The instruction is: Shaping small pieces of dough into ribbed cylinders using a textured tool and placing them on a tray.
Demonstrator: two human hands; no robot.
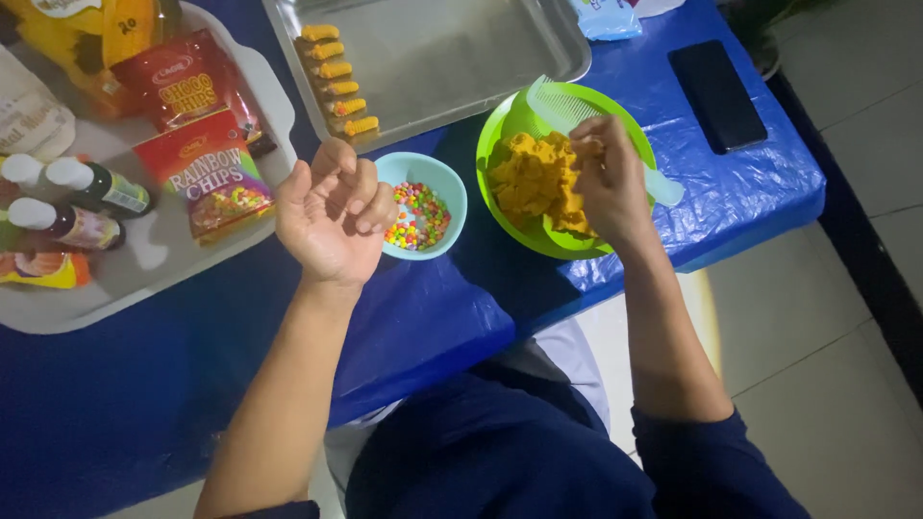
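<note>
- Right hand, fingers bunched, pinches at the orange dough directly beneath it, inside the green bowl.
- A pale green comb lies across the bowl's rim, just beyond the fingers.
- Left hand hovers palm up, fingers loosely curled, empty, just left of the small blue bowl of coloured sprinkles.
- Farther out, a metal tray carries a row of shaped orange pieces.

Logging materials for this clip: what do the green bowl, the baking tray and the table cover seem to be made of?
Green bowl: likely plastic, uniform bright colour, soft sheen. Baking tray: metal, probably aluminium or steel, dull grey brushed reflections. Table cover: thin blue plastic sheet, crinkled and glossy. Right hand reaches into the bowl.
</note>
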